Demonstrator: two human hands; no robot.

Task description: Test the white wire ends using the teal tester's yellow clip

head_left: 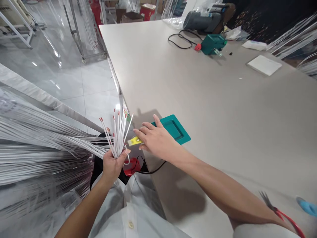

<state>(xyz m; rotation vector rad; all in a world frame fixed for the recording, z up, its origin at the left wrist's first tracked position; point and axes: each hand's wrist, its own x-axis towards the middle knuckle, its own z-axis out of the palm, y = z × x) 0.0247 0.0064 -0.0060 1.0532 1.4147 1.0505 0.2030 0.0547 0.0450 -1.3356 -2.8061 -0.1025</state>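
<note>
My left hand (pixel 112 165) is closed round a fanned bunch of thin white wires (pixel 118 134) with red tips, held upright just off the table's near left corner. My right hand (pixel 156 138) lies over the table edge, fingers stretched out towards the left, touching a small yellow piece (pixel 133 141) beside the bunch. Right behind my right hand sits a shallow teal tray (pixel 177 129) on the table (pixel 188 82).
Large bundles of white wires (pixel 37 145) lie at the left. A black cable (pixel 151 170) and a red object (pixel 131 165) hang below the table edge. At the far end stand a teal device (pixel 213 43), a grey machine (pixel 203 20) and a white pad (pixel 264 64). Red-handled tool (pixel 284 216) at bottom right.
</note>
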